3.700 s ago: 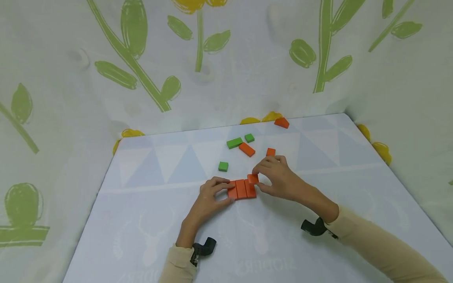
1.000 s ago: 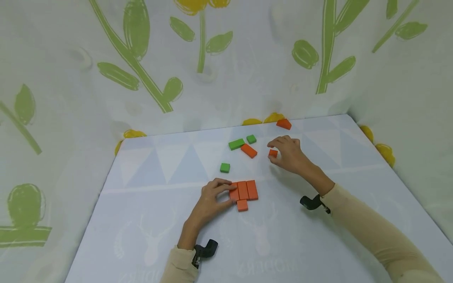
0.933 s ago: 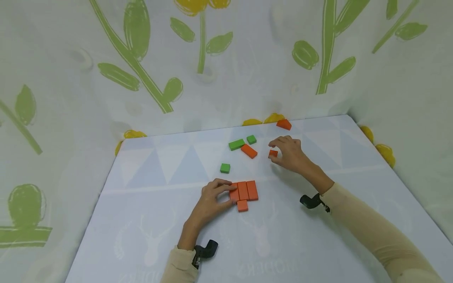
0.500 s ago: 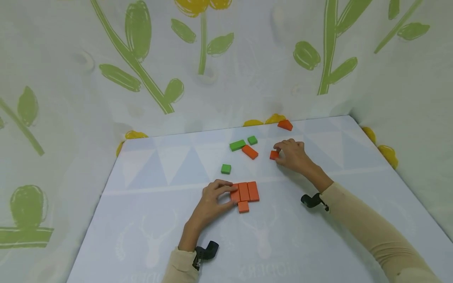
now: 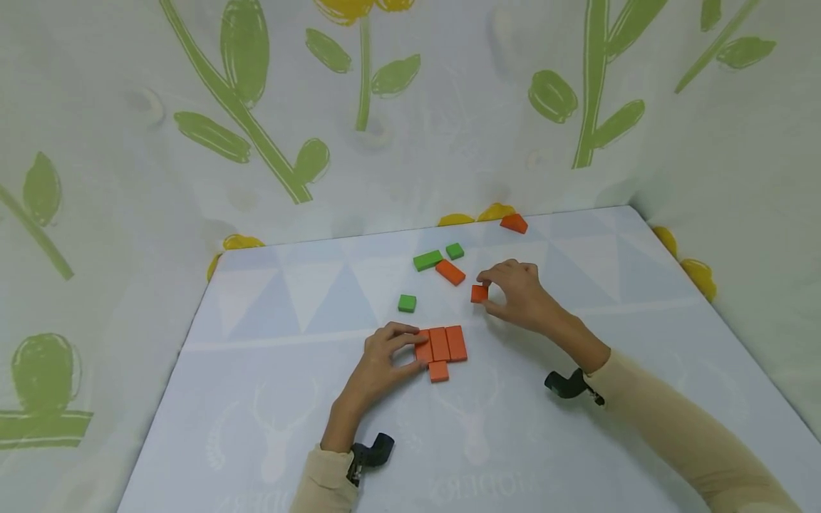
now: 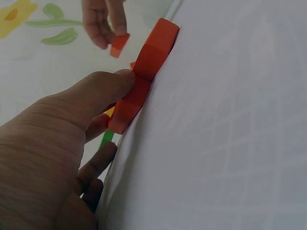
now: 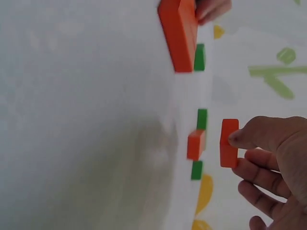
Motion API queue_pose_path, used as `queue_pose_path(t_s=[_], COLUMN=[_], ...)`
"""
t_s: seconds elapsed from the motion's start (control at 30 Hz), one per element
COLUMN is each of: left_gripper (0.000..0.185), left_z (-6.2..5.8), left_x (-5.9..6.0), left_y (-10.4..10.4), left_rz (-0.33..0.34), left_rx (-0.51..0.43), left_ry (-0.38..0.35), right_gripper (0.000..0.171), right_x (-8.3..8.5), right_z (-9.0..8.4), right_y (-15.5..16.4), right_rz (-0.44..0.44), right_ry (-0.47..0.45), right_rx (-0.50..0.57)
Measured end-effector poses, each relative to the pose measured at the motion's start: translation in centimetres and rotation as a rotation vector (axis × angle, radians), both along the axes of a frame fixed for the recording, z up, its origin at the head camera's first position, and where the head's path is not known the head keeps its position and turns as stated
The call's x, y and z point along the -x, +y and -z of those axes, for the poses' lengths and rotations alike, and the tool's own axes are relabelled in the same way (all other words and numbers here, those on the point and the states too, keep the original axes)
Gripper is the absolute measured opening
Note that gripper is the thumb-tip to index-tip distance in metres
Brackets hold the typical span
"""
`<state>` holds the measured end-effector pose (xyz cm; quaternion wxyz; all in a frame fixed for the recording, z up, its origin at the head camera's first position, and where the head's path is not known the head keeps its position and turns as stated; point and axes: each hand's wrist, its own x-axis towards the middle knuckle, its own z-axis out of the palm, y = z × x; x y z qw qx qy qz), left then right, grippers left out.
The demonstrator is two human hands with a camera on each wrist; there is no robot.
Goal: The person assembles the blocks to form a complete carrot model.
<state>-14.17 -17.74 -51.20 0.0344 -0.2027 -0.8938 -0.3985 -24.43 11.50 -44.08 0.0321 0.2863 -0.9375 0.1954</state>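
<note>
Bare mat [image 5: 359, 313] between both hands; green square block [image 5: 407, 303] nearby.

Pale blue table [image 5: 269, 399] with faint triangles, white curtain walls [image 5: 128, 178] printed with green stems, yellow flowers

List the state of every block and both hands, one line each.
Right hand: pinches a small orange block, lifted off the table.
Small orange block: held, in the air.
Left hand: grips the left end of the orange row.
Orange row: three blocks flat, side by side.
Orange square: flat, against the row's near edge.
Green cube: lying loose.
</note>
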Motion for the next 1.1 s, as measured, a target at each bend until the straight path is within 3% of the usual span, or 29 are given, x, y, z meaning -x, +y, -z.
queue_pose_path(t_s=[0.23, 0.53, 0.8, 1.1], left_gripper=[0.038, 0.039, 0.038, 0.038], left_z=[-0.1, 0.1, 0.0, 0.0], left_x=[0.1, 0.2, 0.1, 0.2], left_y=[0.0, -0.1, 0.0, -0.1], left_rz=[-0.008, -0.002, 0.012, 0.01], left_rx=[0.013, 0.005, -0.014, -0.007], left_ry=[-0.031, -0.01, 0.016, 0.03], right_gripper=[0.037, 0.033, 0.035, 0.036], right_x=[-3.1, -6.1, -7.7, -8.6], right_z=[-0.5, 0.1, 0.9, 1.8], right_y=[-1.2, -1.9, -2.3, -2.4], right_rz=[-0.124, -0.259, -0.338, -0.366], right_ry=[0.077, 0.115, 0.132, 0.146], right_rx=[0.033, 0.061, 0.035, 0.018])
